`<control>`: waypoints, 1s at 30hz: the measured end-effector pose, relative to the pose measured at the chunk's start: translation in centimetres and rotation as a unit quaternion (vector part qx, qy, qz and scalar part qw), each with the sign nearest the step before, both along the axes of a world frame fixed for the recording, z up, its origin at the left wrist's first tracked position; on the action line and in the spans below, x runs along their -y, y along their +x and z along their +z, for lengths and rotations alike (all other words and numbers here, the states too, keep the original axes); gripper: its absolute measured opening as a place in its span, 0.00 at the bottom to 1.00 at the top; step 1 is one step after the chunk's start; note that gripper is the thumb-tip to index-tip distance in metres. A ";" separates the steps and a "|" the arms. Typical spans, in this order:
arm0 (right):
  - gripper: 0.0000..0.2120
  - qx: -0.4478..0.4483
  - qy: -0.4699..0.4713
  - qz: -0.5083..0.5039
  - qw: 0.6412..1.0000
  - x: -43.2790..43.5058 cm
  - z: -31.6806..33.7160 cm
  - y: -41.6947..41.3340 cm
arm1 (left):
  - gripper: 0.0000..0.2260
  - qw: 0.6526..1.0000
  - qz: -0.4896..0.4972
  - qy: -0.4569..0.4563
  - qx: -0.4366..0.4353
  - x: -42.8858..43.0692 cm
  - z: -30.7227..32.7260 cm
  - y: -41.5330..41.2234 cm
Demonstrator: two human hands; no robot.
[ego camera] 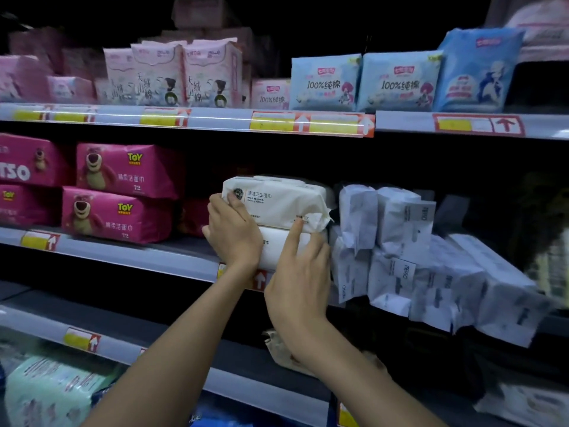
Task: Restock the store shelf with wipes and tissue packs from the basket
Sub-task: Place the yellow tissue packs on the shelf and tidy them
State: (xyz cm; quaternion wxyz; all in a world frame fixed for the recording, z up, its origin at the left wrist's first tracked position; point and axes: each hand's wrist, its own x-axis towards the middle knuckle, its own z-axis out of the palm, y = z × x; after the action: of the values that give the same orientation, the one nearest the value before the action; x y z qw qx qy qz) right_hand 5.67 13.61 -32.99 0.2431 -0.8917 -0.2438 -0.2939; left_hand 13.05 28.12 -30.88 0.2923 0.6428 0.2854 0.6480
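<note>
Mid shelf (129,257), centre of frame: two white wet-wipes pks stacked. Top wipes pack (277,201) lay flat on lower wipes pack (277,248), front label outward. Left hand (234,232) pressed vs. left ends of both pks, thumb on top pk's face, fingers wrapped behind. Right hand (297,278) in front of lower pk, loosely spread, index fingertip touching crimped right corner of top pk; gripping nothing. Left of stack: pink bear-print pks (123,192), two high. Right: grey-white tissue pks (431,260), leaning, jumbled. Upper shelf: pink pks (184,75) at left, blue pks (400,81) at right. Basket not in shot.
</note>
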 end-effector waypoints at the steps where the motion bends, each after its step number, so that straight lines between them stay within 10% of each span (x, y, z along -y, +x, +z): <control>1: 0.49 0.001 -0.002 0.003 1.000 -0.1 0.0 -0.1 | 0.20 1.000 -0.003 0.001 -0.018 -0.1 0.0 -0.2; 11: 0.35 -0.022 -0.033 0.119 0.992 5.5 0.2 -3.1 | 0.24 0.962 0.038 0.061 -0.264 2.3 -0.7 -5.6; 21: 0.18 0.222 0.172 0.078 0.957 21.6 -2.0 -2.5 | 0.33 0.967 -0.127 0.152 -0.157 18.3 -2.3 -11.0; 30: 0.31 0.115 0.172 -0.035 0.978 26.5 -3.5 3.5 | 0.35 0.969 -0.132 0.136 -0.155 26.8 -5.0 -5.8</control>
State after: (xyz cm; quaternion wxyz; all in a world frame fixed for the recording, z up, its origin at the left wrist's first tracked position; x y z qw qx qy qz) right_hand 9.16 -12.85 -36.49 0.3528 -0.8045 -0.1844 -0.4408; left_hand 7.28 1.36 -35.88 0.2366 0.8014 0.1490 0.5288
